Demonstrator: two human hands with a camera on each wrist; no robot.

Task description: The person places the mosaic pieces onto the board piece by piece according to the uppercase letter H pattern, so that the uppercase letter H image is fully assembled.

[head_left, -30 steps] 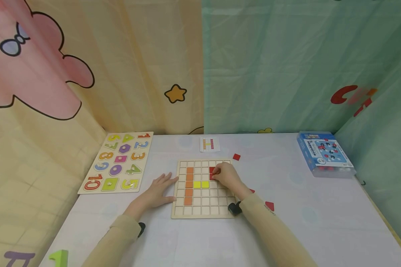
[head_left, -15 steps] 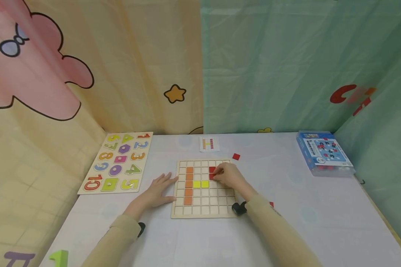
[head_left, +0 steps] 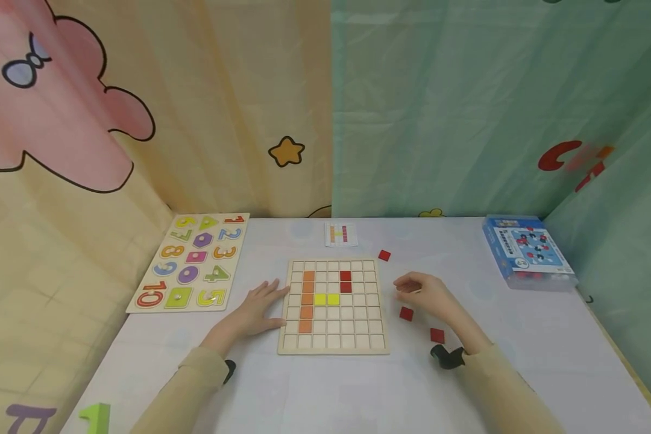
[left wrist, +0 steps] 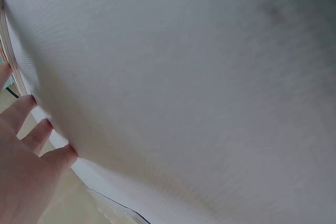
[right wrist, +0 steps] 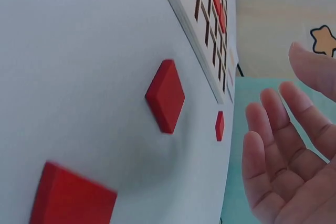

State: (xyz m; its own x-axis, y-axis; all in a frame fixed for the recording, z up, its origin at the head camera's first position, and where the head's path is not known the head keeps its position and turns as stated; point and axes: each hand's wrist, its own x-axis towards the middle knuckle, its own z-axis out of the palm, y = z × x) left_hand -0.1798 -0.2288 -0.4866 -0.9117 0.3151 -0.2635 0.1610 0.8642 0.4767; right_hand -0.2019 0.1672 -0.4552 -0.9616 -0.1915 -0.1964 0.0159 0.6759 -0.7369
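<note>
A wooden grid board point(head_left: 333, 351) lies mid-table. Set in its cells are a column of orange tiles point(head_left: 307, 287), two yellow tiles point(head_left: 327, 299) and two red tiles point(head_left: 345, 281). My left hand point(head_left: 252, 313) rests with spread fingers against the board's left edge. In the left wrist view, its fingertips point(left wrist: 68, 150) touch the white tabletop. To the right of the board, my right hand point(head_left: 425, 294) hovers with loosely bent fingers and nothing in them. Below it lies a loose red tile point(head_left: 406, 314); another red tile point(head_left: 437, 336) is nearer me, and a third red tile point(head_left: 384, 255) sits past the board's upper right corner.
Behind the board lies a small pattern card point(head_left: 341, 234). A number puzzle board point(head_left: 190, 263) is at the left, and a clear plastic box point(head_left: 528, 251) with a blue label stands at the back right. A green numeral point(head_left: 96, 417) shows at the front left.
My right hand has left the red tiles on the board and moved right over the table, uncovering the loose red tiles there. The left hand stays at the board's edge.
</note>
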